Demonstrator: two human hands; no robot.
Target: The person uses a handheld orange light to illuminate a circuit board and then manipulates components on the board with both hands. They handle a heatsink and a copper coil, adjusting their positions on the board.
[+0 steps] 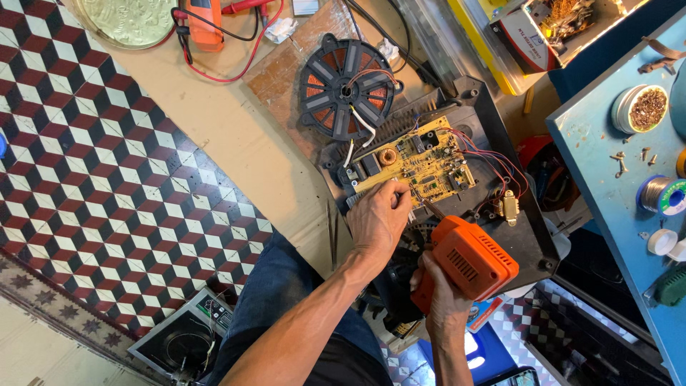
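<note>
An opened black appliance casing lies on a worn work surface with a yellow circuit board inside it. A round copper coil disc is flipped out beside it, joined by white wires. My left hand rests its fingertips on the board's near edge, beside a metal heat sink. My right hand grips an orange power drill, whose tip points at the board close to my left fingers. The bit itself is mostly hidden.
A blue bench at right carries a solder spool, loose screws and a bowl of small parts. An orange multimeter with red leads lies at the top. Tweezers lie by the casing. Patterned tile floor fills the left.
</note>
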